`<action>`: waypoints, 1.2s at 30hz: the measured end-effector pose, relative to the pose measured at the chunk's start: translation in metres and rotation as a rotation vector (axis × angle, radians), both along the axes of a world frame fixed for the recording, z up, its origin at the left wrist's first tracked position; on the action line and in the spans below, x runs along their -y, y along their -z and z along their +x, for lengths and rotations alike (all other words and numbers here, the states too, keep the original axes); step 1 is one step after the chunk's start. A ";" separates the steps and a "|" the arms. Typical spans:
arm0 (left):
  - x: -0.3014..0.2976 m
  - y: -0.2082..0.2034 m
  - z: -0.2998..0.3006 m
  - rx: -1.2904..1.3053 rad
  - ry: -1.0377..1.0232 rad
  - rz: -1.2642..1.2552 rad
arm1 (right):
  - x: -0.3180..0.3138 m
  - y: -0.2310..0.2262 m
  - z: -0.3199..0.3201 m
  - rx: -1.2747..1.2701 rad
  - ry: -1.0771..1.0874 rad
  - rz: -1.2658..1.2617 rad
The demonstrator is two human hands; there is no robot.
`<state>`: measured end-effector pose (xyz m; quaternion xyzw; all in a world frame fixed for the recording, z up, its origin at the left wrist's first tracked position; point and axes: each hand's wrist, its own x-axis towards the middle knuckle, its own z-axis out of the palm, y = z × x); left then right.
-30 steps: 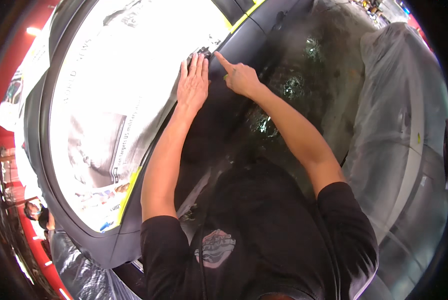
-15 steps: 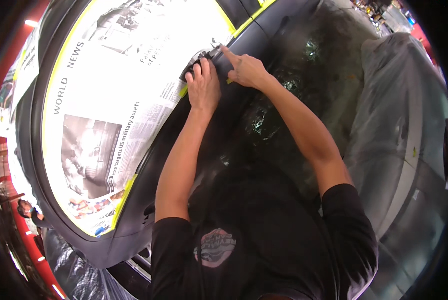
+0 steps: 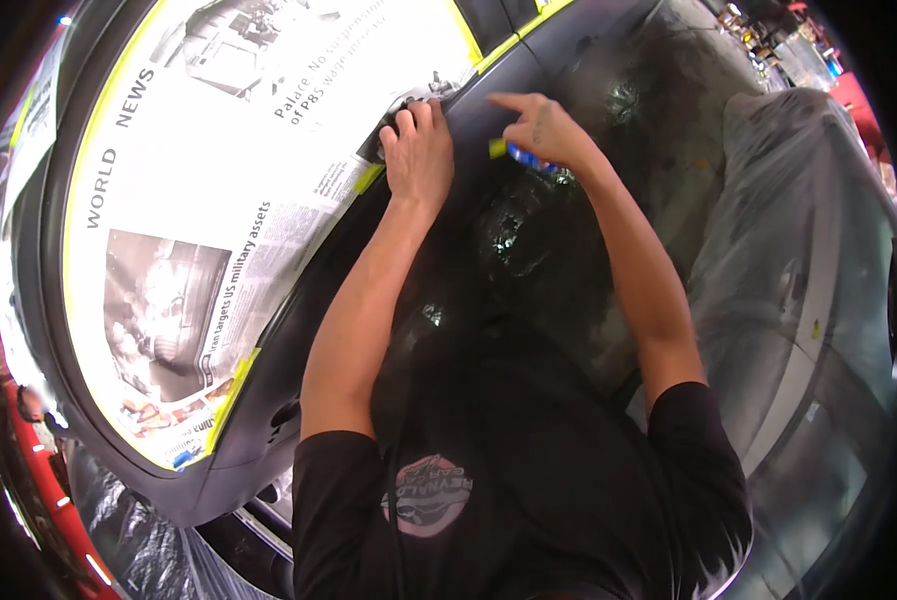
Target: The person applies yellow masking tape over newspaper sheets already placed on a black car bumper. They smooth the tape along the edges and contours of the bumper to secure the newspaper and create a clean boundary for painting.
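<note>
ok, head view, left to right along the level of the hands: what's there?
newspaper masking → yellow masking tape → left hand → right hand → glossy dark car panel → clear plastic sheeting

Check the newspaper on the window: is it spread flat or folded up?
Spread flat. The newspaper lies open across the window, its edges held by yellow tape. The left hand presses its right edge; the right hand hovers nearby.
</note>
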<state>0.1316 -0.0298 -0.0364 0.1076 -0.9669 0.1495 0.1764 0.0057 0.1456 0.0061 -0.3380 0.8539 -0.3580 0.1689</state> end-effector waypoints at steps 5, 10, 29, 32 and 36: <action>-0.008 0.006 -0.006 0.073 0.000 -0.042 | 0.029 0.069 0.008 -0.600 0.127 -0.092; -0.011 0.002 -0.010 -0.028 0.020 -0.097 | 0.052 0.077 0.020 -0.510 0.109 0.067; -0.009 0.025 0.047 -0.128 0.123 0.226 | 0.042 0.040 0.007 -0.359 -0.004 0.272; -0.007 0.011 0.046 -0.191 0.183 0.387 | 0.011 0.035 0.015 -0.332 0.020 0.023; -0.003 -0.003 0.080 -0.428 0.318 0.585 | -0.028 -0.005 0.081 0.302 -0.055 -0.334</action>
